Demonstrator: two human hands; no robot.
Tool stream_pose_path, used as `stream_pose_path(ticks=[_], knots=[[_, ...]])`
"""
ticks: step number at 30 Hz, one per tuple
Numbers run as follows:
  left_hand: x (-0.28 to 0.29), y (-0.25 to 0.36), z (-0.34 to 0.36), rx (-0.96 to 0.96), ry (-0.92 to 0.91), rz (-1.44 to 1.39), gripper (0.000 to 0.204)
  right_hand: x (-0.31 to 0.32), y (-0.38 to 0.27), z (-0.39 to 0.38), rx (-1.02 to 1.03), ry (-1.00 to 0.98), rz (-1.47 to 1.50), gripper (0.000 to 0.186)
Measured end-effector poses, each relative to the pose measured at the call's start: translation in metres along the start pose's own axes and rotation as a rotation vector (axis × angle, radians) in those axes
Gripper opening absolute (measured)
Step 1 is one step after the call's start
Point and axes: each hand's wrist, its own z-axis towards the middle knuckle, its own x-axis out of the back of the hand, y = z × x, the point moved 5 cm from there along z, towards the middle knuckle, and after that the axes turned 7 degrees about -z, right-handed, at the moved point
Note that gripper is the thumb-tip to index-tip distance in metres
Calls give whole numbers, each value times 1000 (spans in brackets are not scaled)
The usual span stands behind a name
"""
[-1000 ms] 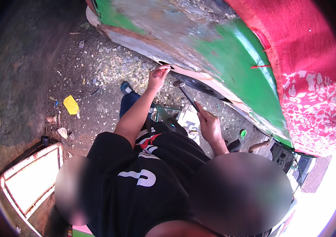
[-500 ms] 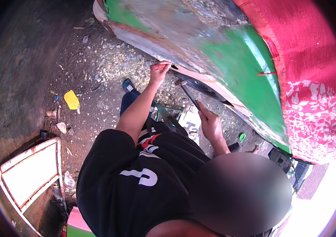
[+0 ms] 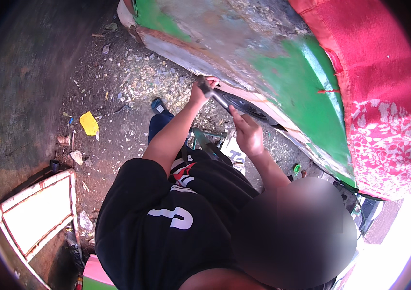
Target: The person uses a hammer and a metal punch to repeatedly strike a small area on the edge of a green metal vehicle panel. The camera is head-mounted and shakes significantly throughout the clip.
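Landmark: the green body panel (image 3: 307,92), worn to bare grey and rust, curved over a dark tyre (image 3: 250,104) tucked under its lower lip.
Hammer: the hammer (image 3: 218,100) lay slantwise just below the panel's lip, its head up against the edge and its handle running down and away from the panel.
Right hand: the right hand (image 3: 248,136) was clamped round the lower end of the hammer's handle, a little out from the panel and below the tyre.
Left hand: the left hand (image 3: 198,94) was up at the panel's lip, touching the hammer head or just beside it. Whether its fingers were curled round the lip or only pressed to it could not be told.
Doing the step well: the blow looked aimed at the lip itself, so short, controlled taps square to the edge would likely serve better than a full swing. The left fingers sat very near the head and were best kept clear of the strike point.
Risk: a glancing hit could slip off the lip onto the tyre or the left hand.
Around: a red patterned cloth (image 3: 384,116) draped over the panel's far side. A yellow scrap (image 3: 88,123) lay on the littered ground well away from the panel, and a white framed pane (image 3: 36,212) lay farther still.
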Motion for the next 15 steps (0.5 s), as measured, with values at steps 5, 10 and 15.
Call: stream_pose_path(ticks=[5,10,15], knots=[[1,-6,-3,8,-56,17,11,-10,-1,3,44,-39,-89,60],[-1,-12,-1,60,-131,91,14,-6,-9,-1,41,-52,-137,64],[-5,-2,-7,-245,-211,194,11,-7,-3,-9,-90,-93,-20,50]])
